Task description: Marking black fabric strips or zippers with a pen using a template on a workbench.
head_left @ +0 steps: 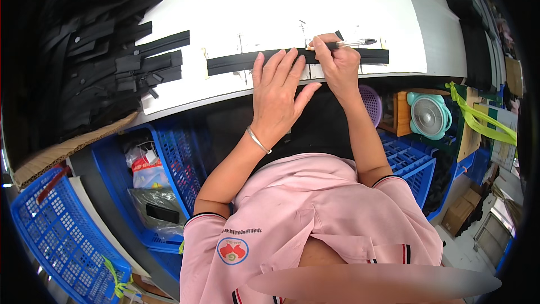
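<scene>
A long black strip lies across the white tabletop near its front edge. My left hand rests flat on the strip with fingers spread, pressing it down; a thin bracelet sits on that wrist. My right hand is just to the right, fingers closed on a pen whose tip points right, over the strip's right part. The strip's right end sticks out past my right hand.
A large heap of black strips covers the table's left side. Blue plastic crates stand on the floor at left and another at right. A small teal fan and a purple basket sit under the table.
</scene>
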The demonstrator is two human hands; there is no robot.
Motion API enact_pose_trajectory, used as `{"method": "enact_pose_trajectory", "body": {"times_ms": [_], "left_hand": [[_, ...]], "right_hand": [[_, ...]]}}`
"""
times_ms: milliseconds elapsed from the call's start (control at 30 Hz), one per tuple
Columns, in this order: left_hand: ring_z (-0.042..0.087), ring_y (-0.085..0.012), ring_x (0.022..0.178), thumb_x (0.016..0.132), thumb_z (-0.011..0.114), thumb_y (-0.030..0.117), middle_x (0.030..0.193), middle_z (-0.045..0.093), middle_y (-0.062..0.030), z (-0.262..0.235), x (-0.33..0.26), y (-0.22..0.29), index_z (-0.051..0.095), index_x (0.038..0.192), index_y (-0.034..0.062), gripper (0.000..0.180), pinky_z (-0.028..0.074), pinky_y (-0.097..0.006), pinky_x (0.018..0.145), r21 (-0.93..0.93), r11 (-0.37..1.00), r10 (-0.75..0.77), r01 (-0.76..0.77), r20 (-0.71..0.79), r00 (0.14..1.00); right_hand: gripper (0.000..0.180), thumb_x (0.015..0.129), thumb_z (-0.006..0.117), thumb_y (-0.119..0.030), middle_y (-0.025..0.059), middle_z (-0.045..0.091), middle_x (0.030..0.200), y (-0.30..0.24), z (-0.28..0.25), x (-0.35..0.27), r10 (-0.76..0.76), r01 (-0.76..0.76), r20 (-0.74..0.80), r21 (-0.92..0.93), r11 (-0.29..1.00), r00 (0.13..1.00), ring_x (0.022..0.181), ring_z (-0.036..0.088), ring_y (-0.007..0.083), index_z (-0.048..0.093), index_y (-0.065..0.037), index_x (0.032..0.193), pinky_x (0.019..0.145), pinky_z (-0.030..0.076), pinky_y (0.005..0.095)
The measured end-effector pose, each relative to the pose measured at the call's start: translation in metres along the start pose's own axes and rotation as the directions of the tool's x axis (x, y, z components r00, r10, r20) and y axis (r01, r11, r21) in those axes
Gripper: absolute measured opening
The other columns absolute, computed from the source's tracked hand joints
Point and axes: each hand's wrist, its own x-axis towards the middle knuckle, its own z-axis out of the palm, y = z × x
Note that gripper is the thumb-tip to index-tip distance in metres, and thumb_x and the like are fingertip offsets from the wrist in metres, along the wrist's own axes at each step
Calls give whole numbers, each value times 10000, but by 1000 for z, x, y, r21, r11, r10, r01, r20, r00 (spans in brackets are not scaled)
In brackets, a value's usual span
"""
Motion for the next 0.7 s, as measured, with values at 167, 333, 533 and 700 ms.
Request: {"method": "enact_pose_trajectory", "body": {"times_ms": [167,333,533,700], "left_hand": [[548,-294,1291,876,790,250,1368,638,-91,6,-1,-2,697,1292,58,467,315,-524,1173,29,1000,3,-3,-8,1000],[555,-292,1284,868,792,190,1360,644,-85,7,0,-1,708,1283,65,441,331,-516,1167,52,999,-2,2,-15,1000],[564,-284,1277,867,791,180,1344,654,-82,7,-1,-2,717,1275,73,429,335,-512,1166,67,998,1,0,-25,1000],[565,-281,1278,865,792,172,1341,657,-78,9,0,-1,720,1268,79,420,337,-509,1166,60,998,2,0,-31,1000]], "right_hand": [[171,977,662,-86,48,689,721,4,-1,-2,-4,5,-22,60,998,1000,569,559,85,710,36,866,545,454,265],[187,967,661,-82,37,645,654,7,-6,-3,-55,49,49,125,991,997,537,508,73,698,39,829,504,413,273],[225,968,632,-64,63,709,749,8,-9,-4,-28,27,140,12,1000,990,640,647,106,683,74,797,585,490,262],[213,969,642,-69,55,689,720,7,-13,-6,-18,5,126,102,995,992,605,590,95,688,57,804,560,461,256]]}}
